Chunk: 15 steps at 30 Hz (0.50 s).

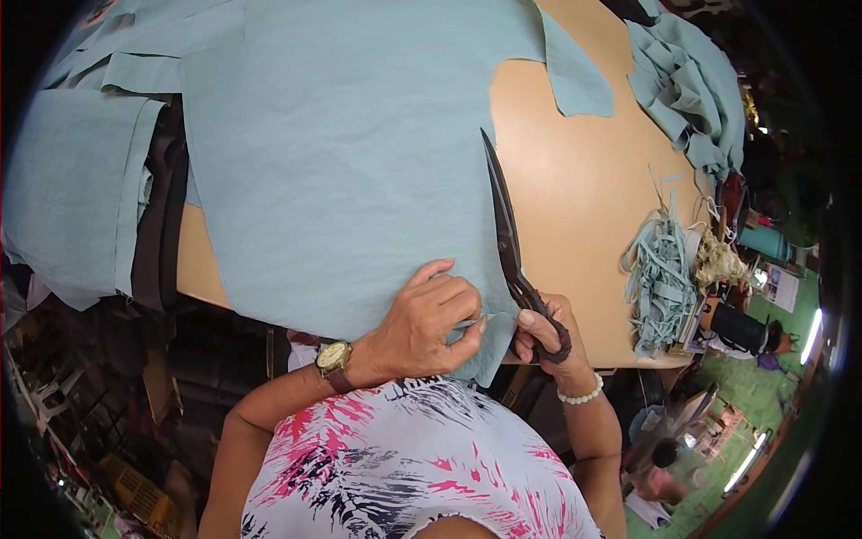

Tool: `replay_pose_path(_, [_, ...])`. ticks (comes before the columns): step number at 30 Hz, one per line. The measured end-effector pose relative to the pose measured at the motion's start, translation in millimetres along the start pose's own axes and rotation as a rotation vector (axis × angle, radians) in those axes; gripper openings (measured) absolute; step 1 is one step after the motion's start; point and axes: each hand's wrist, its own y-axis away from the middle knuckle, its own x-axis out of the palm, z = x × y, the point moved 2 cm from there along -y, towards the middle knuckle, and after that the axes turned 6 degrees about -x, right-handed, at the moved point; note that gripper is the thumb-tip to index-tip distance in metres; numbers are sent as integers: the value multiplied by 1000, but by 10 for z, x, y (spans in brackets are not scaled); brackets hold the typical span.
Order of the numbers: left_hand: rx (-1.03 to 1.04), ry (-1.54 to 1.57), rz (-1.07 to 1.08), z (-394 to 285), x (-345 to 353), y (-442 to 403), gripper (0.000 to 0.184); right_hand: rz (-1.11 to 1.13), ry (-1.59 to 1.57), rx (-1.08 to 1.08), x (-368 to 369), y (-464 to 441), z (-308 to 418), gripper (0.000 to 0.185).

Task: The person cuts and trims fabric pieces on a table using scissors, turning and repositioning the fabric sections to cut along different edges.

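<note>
A large pale blue-green fabric piece lies spread over the table, with a curved cut-out at its upper right. My left hand, a watch on its wrist, rests at the near edge with fingers curled, thumb and fingers closed on the fabric near its lower right corner. In my right hand, which wears a white bead bracelet, are large dark scissors, gripped by the handles. Their blades point away from me along the fabric's right edge and look nearly closed. Part of the handle is hidden by my fingers.
The tan table shows to the right of the fabric. A heap of thin fabric strips lies at its right edge, with crumpled cloth beyond. Folded fabric sits at the left. A person is on the lower right.
</note>
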Motion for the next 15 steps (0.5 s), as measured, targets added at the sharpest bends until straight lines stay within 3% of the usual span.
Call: replay_pose_path(15, [3, -9, 12, -6, 1, 4, 13, -20, 19, 10, 33, -93, 57, 26])
